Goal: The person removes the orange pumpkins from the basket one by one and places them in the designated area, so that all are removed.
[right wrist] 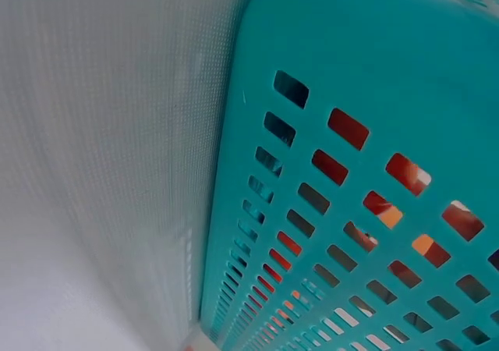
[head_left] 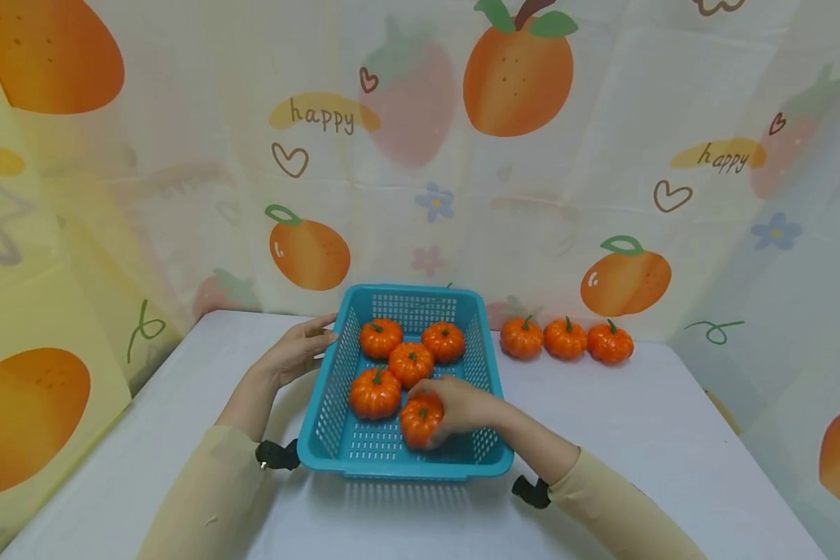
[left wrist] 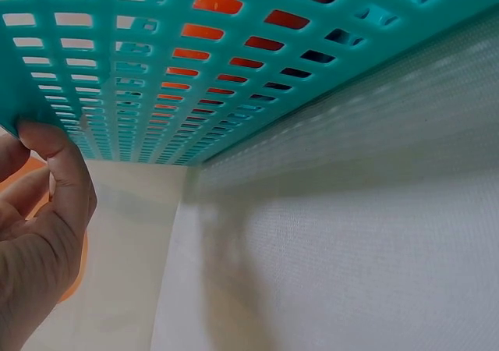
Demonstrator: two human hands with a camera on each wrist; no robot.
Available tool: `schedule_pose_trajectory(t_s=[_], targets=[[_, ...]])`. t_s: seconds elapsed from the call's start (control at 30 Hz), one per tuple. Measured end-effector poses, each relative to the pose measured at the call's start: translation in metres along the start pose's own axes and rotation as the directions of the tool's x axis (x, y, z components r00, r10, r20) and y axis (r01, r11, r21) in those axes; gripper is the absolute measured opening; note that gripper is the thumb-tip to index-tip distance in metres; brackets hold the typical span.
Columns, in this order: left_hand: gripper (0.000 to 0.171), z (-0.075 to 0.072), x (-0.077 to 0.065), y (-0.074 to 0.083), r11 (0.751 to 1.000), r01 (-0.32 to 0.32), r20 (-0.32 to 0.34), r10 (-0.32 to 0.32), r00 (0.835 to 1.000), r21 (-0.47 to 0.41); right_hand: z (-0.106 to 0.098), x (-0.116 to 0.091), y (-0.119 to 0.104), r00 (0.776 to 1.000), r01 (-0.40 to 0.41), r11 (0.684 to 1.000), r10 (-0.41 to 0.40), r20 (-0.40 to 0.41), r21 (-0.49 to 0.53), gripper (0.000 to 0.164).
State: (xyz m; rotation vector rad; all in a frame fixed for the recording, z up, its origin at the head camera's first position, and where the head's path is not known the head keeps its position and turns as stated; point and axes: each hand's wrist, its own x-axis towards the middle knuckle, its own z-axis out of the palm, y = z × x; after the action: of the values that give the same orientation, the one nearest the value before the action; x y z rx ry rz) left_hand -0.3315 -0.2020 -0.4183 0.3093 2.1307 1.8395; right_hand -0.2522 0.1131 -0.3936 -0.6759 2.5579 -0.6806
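The right hand [head_left: 460,404] is grasping a squat orange mini pumpkin [head_left: 418,425] inside the teal basket [head_left: 406,470], near its front end, and is lying to that pumpkin's right. The left hand [head_left: 297,352], farther off, is touching the basket's left side; whether it is pinching, I cannot tell.

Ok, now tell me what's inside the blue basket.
The blue basket holds five orange pumpkins; the right hand grips the nearest pumpkin. The basket floor directly beneath the pumpkins is covered, as is the part of the gripped pumpkin behind that hand.
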Motion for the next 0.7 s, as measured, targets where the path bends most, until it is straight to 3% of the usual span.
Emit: schedule_pose_trajectory(t_s=[0.17, 0.4, 0.7], targets=[[0.065, 0.0, 0.0, -0.001, 1.0, 0.007, -0.007, -0.007, 1.0, 0.002, 0.0, 0.0, -0.001, 0.999, 0.028, 1.0, -0.028, -0.027, 0.007, 0.065], [0.066, 0.002, 0.0, 0.0, 1.0, 0.016, -0.02, -0.016, 1.0, -0.003, -0.004, 0.001, 0.003, 0.989, 0.056, 0.997, -0.048, -0.138, 0.06, 0.082], [0.064, 0.001, 0.0, 0.001, 1.0, 0.009, -0.012, -0.009, 1.0, 0.007, -0.019, -0.002, 0.005, 0.95, 0.109, 0.97, -0.036, -0.312, 0.219, 0.084]])
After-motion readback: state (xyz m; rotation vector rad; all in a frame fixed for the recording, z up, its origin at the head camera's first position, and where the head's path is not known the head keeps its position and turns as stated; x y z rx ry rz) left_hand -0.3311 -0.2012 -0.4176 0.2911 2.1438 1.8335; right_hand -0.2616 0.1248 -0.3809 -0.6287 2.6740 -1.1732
